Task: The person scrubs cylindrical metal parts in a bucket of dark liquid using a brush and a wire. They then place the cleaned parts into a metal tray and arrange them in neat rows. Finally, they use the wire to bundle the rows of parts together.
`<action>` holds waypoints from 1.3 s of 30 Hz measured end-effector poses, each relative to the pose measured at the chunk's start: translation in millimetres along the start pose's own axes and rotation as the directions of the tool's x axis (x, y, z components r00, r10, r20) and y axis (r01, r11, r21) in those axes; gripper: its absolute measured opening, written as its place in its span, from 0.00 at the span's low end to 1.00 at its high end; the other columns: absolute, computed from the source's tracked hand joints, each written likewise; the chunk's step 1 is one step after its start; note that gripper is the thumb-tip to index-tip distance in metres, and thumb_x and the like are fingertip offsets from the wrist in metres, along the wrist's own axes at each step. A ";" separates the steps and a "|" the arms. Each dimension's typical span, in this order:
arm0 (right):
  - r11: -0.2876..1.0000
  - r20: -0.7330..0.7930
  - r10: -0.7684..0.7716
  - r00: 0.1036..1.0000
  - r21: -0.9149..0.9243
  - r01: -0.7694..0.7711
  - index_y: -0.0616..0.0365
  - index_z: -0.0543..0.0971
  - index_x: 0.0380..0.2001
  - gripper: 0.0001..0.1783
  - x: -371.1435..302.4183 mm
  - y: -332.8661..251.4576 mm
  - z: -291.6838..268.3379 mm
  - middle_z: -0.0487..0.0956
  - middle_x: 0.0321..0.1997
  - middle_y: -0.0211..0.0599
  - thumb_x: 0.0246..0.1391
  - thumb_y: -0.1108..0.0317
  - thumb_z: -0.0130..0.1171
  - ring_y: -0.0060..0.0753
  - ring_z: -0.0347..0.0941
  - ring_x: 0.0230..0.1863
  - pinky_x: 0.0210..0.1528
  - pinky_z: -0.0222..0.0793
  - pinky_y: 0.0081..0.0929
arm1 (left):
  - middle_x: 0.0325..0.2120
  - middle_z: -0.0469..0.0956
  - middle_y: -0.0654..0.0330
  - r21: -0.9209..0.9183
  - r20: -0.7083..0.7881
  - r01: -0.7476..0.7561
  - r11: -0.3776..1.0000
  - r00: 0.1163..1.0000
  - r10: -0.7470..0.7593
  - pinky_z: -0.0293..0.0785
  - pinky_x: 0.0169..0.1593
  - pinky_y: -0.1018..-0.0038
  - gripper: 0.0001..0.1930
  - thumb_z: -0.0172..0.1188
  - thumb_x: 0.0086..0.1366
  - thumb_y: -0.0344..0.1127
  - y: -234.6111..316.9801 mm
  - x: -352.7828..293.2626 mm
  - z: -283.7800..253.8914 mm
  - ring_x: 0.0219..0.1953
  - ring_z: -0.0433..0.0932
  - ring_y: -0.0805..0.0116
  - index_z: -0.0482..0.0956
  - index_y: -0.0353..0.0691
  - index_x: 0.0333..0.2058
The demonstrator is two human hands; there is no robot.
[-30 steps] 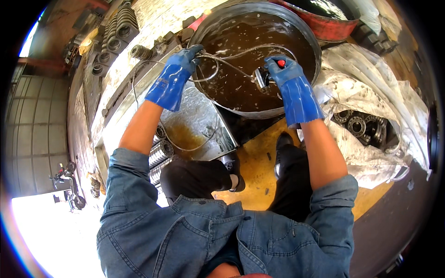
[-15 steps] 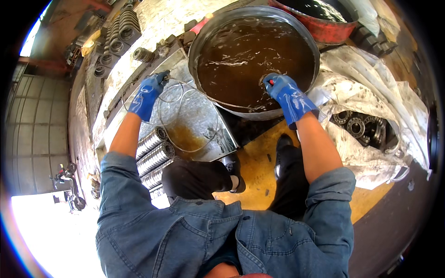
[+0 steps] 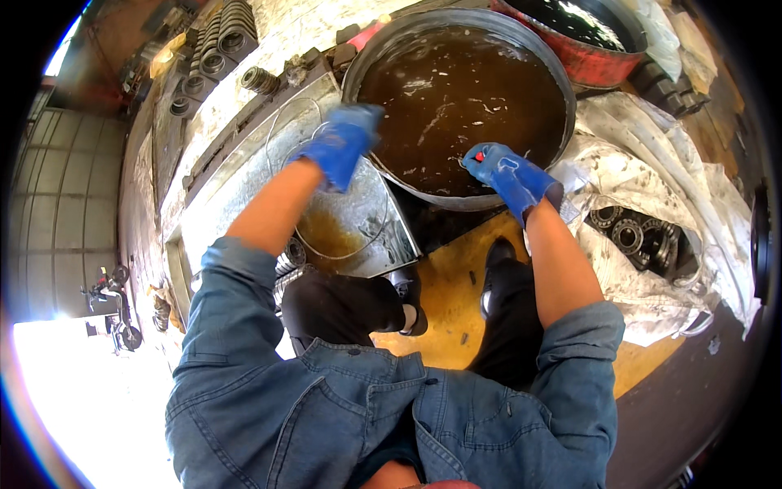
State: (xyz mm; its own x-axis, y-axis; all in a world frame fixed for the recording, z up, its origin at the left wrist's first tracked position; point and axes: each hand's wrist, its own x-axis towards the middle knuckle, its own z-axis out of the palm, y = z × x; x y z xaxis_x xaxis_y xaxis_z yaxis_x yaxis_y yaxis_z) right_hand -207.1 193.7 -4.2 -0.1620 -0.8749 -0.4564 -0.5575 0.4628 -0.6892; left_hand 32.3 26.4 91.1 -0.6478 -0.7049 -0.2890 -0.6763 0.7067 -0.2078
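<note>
My right hand (image 3: pixel 503 171), in a blue rubber glove, is closed over the near right part of a large round metal tub (image 3: pixel 355 98) of brown liquid (image 3: pixel 456 90). A small red piece (image 3: pixel 480 156) shows at its fingers; the rest of what it holds is hidden. My left hand (image 3: pixel 346 145), gloved the same way, is smeared by motion at the tub's left rim, and its fingers cannot be made out. Below it, a thin wire loop (image 3: pixel 384 213) lies across a shiny metal tray (image 3: pixel 358 208), running up past the tray's far left edge.
Bearing rings (image 3: pixel 629 235) sit in a dirty white sack (image 3: pixel 652 301) at the right. A red tub (image 3: pixel 574 61) of dark liquid stands behind. Stacked rings (image 3: pixel 213 63) line the far left, with more (image 3: pixel 289 259) beside my left knee. A scooter (image 3: pixel 118 306) stands far left.
My left hand has swung right, from above the tray to the tub's left rim. The wire loop has shifted on the tray. My right hand stays over the tub, nearly in place.
</note>
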 end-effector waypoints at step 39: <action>0.910 0.058 -0.383 0.922 -0.147 0.387 0.53 0.84 0.40 0.11 -11.1 -10.4 -6.3 0.83 0.43 0.43 0.54 0.66 0.61 0.45 0.80 0.44 0.50 0.74 0.32 | 0.39 0.84 0.58 -0.482 -0.124 -0.487 0.728 0.861 0.494 0.77 0.41 0.64 0.14 0.61 0.57 0.40 17.0 6.9 98.9 0.40 0.83 0.65 0.84 0.44 0.42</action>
State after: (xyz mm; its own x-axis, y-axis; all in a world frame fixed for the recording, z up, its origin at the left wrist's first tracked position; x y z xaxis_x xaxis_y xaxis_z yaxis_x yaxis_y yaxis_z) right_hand -204.6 197.7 11.6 0.1114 -0.9755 -0.1896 -0.6899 0.0614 -0.7213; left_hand 51.0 39.6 -6.8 -0.9350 -0.2652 -0.2353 -0.3458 0.8287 0.4400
